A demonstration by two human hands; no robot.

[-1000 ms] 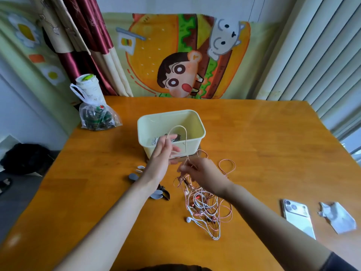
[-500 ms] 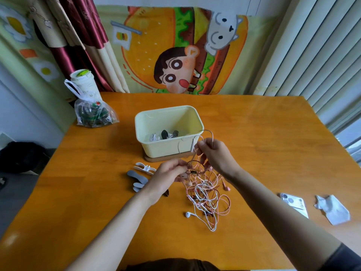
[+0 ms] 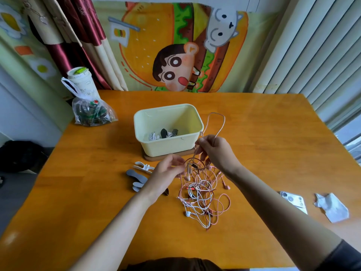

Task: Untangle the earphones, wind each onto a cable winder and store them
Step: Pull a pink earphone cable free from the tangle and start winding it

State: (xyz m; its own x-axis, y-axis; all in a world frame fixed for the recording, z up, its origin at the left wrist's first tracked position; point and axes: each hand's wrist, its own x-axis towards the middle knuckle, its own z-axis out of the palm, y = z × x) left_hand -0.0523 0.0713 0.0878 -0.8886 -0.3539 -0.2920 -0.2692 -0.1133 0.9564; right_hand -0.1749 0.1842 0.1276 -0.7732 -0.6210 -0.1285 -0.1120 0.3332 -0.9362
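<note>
Right hand (image 3: 213, 151) pinching a pink cable loop (image 3: 218, 122), held up | left hand (image 3: 168, 171) pinching cable beside it | earphones (image 3: 201, 200) tangled on worktop (image 3: 273, 143) below both hands | box (image 3: 166, 147) just beyond | winders (image 3: 136, 176) left of left hand

The box (image 3: 168, 148) stands just beyond the left hand (image 3: 168, 173) and right hand (image 3: 214, 151), cable winders (image 3: 136, 176) left of them, earphones (image 3: 192, 189) beneath, phone (image 3: 293, 200) well right.

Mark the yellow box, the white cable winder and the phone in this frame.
yellow box (image 3: 168, 147): head view, on its front wall.
white cable winder (image 3: 144, 166): head view, on its middle.
phone (image 3: 297, 202): head view, on its back, beside the lenses.
</note>
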